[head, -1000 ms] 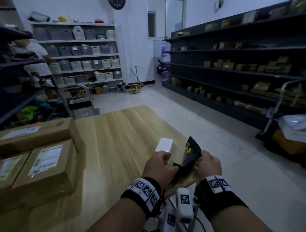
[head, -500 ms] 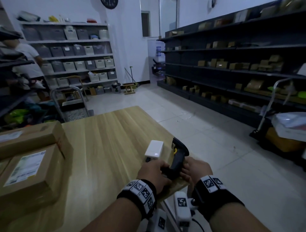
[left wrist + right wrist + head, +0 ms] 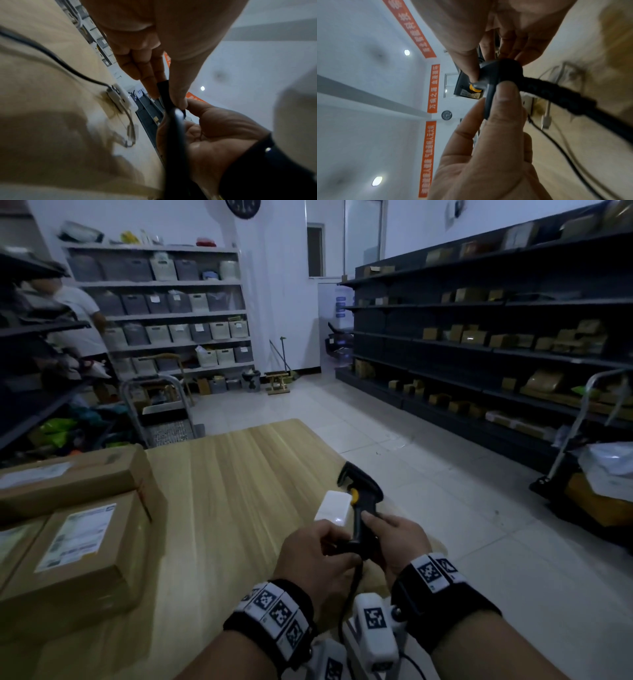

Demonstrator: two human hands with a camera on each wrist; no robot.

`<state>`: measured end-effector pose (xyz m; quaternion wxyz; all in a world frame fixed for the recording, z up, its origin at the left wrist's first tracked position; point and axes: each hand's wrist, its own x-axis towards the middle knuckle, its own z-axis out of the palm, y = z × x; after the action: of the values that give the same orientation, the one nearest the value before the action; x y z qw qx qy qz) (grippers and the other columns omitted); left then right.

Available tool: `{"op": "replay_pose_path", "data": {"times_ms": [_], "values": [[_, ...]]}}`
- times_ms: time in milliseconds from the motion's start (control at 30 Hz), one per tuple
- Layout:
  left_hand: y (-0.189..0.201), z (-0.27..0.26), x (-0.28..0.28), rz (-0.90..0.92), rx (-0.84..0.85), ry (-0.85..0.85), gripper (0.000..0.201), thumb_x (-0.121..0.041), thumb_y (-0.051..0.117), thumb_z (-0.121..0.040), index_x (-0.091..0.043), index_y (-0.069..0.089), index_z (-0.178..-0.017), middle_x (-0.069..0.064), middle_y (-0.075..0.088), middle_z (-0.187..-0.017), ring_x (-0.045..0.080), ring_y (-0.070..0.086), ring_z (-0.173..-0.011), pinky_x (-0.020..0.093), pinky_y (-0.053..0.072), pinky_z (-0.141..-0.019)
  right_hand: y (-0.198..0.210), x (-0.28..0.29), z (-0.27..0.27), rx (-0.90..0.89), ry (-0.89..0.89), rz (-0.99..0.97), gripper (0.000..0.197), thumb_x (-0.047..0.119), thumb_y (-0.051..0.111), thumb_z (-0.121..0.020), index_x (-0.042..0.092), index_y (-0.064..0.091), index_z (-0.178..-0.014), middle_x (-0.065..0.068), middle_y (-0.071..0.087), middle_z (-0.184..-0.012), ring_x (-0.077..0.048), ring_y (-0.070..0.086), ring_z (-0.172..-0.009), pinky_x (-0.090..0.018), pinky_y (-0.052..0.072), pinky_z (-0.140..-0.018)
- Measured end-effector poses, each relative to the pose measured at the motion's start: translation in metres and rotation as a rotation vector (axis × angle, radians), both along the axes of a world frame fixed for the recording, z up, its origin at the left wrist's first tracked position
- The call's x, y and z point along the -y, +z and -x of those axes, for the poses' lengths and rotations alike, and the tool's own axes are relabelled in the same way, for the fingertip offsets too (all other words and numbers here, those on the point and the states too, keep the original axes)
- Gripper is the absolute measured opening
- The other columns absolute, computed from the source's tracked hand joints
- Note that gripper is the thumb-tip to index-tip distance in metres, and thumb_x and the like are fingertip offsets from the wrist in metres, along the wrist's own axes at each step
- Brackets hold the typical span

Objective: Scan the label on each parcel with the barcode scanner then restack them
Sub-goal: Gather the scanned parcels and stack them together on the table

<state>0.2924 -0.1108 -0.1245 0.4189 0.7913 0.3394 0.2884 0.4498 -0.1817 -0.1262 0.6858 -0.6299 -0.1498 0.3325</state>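
Both hands hold the black barcode scanner (image 3: 359, 501) with its yellow trigger above the table's near right edge, its head pointing away. My right hand (image 3: 373, 522) grips the handle, one fingertip beside the trigger of the scanner (image 3: 488, 81). My left hand (image 3: 337, 546) pinches the handle's lower end (image 3: 163, 86), where the black cable (image 3: 565, 102) comes out. Brown labelled parcels lie at the table's left: a near parcel (image 3: 82, 546) and a far parcel (image 3: 68, 477) behind it, with a third cut off by the frame edge.
A small white box (image 3: 334, 506) sits on the wooden table (image 3: 222, 491) just beyond my hands, with thin cables plugged into it (image 3: 118, 98). Dark shelving (image 3: 479, 354) lines the right wall. A trolley (image 3: 161, 412) stands beyond the table; a person (image 3: 75, 320) stands far left.
The scanner has swung upright in my hands, its head now further from me. My right hand has shifted up the handle. The view has drifted right.
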Motion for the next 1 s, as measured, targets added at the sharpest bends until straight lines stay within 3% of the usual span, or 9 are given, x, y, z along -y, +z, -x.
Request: {"op": "replay_pose_path", "data": {"times_ms": [67, 200, 233, 367, 467, 567, 767, 900, 1000], "values": [[0.002, 0.02, -0.011, 0.037, 0.065, 0.039, 0.034, -0.009, 0.099, -0.077, -0.032, 0.075, -0.086, -0.012, 0.083, -0.091, 0.001, 0.078, -0.083, 0.023, 0.065, -0.082, 0.007, -0.017, 0.017, 0.041, 0.096, -0.022, 0.014, 0.017, 0.078, -0.098, 0.004, 0.083, -0.102, -0.019, 0.084, -0.087, -0.036, 0.083, -0.082, -0.055, 0.066, -0.088], [0.002, 0.069, -0.037, 0.03, 0.07, 0.157, 0.031, -0.008, 0.099, -0.077, -0.028, 0.077, -0.085, -0.009, 0.082, -0.08, 0.001, 0.077, -0.076, 0.021, 0.061, -0.073, 0.011, -0.062, 0.055, 0.152, 0.225, 0.008, 0.008, 0.025, 0.083, -0.095, 0.017, 0.082, -0.097, -0.002, 0.084, -0.076, -0.019, 0.081, -0.07, -0.032, 0.064, -0.068], [0.002, 0.082, -0.043, 0.035, 0.069, 0.181, 0.031, -0.008, 0.099, -0.078, -0.028, 0.077, -0.086, -0.007, 0.082, -0.082, 0.001, 0.077, -0.077, 0.021, 0.062, -0.074, 0.011, -0.073, 0.065, 0.148, 0.26, 0.016, 0.009, 0.026, 0.083, -0.095, 0.018, 0.082, -0.098, -0.001, 0.083, -0.075, -0.02, 0.08, -0.071, -0.032, 0.063, -0.068], [-0.01, 0.127, -0.065, 0.071, 0.051, 0.28, 0.028, -0.008, 0.098, -0.079, -0.027, 0.081, -0.089, -0.006, 0.085, -0.086, 0.009, 0.081, -0.085, 0.04, 0.067, -0.088, 0.002, -0.114, 0.1, 0.133, 0.394, 0.112, 0.011, 0.026, 0.084, -0.094, 0.021, 0.078, -0.087, -0.007, 0.082, -0.079, -0.029, 0.079, -0.08, -0.046, 0.067, -0.086], [-0.022, 0.149, -0.075, 0.091, 0.046, 0.352, 0.026, -0.011, 0.099, -0.077, -0.027, 0.082, -0.086, -0.012, 0.084, -0.085, 0.008, 0.08, -0.082, 0.044, 0.067, -0.087, -0.011, -0.139, 0.119, 0.175, 0.473, 0.162, 0.019, 0.032, 0.087, -0.089, 0.017, 0.082, -0.1, -0.011, 0.085, -0.087, -0.035, 0.082, -0.088, -0.059, 0.065, -0.091], [-0.032, 0.16, -0.084, 0.12, 0.042, 0.391, 0.024, -0.011, 0.099, -0.077, -0.026, 0.082, -0.083, -0.008, 0.083, -0.083, 0.013, 0.079, -0.081, 0.045, 0.067, -0.085, -0.02, -0.154, 0.129, 0.246, 0.513, 0.193, 0.01, 0.034, 0.086, -0.092, 0.026, 0.08, -0.091, -0.001, 0.083, -0.077, -0.026, 0.081, -0.081, -0.048, 0.066, -0.09], [-0.041, 0.162, -0.099, 0.184, 0.046, 0.408, 0.027, -0.01, 0.101, -0.075, -0.026, 0.082, -0.085, -0.01, 0.084, -0.084, 0.012, 0.08, -0.083, 0.038, 0.067, -0.085, -0.03, -0.166, 0.128, 0.348, 0.531, 0.256, 0.033, 0.042, 0.081, -0.095, 0.016, 0.084, -0.115, 0.004, 0.08, -0.08, -0.015, 0.078, -0.076, -0.026, 0.057, -0.066], [-0.045, 0.163, -0.107, 0.217, 0.071, 0.407, 0.026, -0.006, 0.099, -0.078, -0.024, 0.082, -0.084, -0.01, 0.084, -0.081, 0.01, 0.079, -0.079, 0.035, 0.065, -0.082, -0.042, -0.169, 0.125, 0.346, 0.508, 0.276, 0.031, 0.045, 0.084, -0.091, 0.02, 0.086, -0.109, 0.003, 0.083, -0.083, -0.016, 0.08, -0.081, -0.032, 0.062, -0.076], [-0.048, 0.163, -0.112, 0.221, 0.073, 0.405, 0.026, -0.004, 0.098, -0.078, -0.024, 0.082, -0.083, -0.011, 0.084, -0.08, 0.008, 0.079, -0.077, 0.035, 0.065, -0.082, -0.046, -0.172, 0.126, 0.306, 0.495, 0.29, 0.022, 0.047, 0.089, -0.084, 0.026, 0.085, -0.09, 0.001, 0.085, -0.085, -0.02, 0.082, -0.085, -0.042, 0.067, -0.09]]}}
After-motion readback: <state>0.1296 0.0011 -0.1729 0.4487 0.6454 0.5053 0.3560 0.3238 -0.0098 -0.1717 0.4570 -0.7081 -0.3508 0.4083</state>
